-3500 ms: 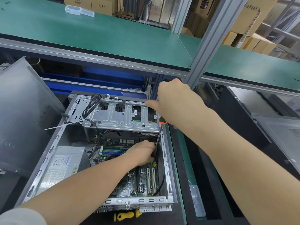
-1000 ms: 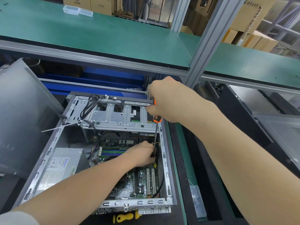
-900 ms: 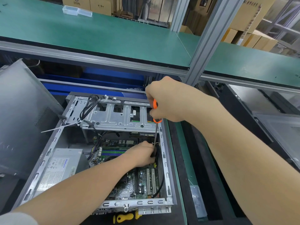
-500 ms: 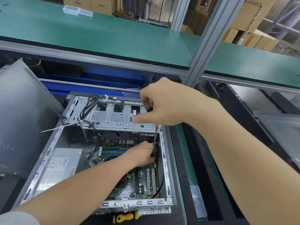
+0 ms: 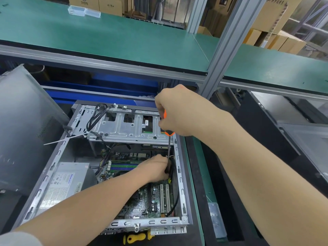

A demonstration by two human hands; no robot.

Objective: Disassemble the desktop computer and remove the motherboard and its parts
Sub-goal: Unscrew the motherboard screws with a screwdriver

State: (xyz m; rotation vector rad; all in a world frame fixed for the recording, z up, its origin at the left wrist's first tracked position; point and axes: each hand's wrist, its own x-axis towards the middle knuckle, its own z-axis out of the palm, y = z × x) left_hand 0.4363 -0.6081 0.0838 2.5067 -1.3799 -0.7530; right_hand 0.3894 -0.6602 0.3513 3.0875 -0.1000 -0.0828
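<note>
Nearest, flat in the open computer case [image 5: 179, 169]: green motherboard [image 5: 140, 203], just beneath the left hand [image 5: 153, 168]. Fingers there tucked down at the screwdriver [image 5: 169, 144] tip, grasp not discernible. Shaft near-upright, tip down toward the board, orange handle up, clamped in the curled right hand [image 5: 179, 116]. Behind that grip, steel drive cage [image 5: 122, 129].

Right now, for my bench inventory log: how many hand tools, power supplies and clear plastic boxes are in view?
hand tools: 2, the orange-handled screwdriver and the yellow-handled tool
power supply: 1
clear plastic boxes: 2, the left clear box and the right clear box
total: 5
</note>
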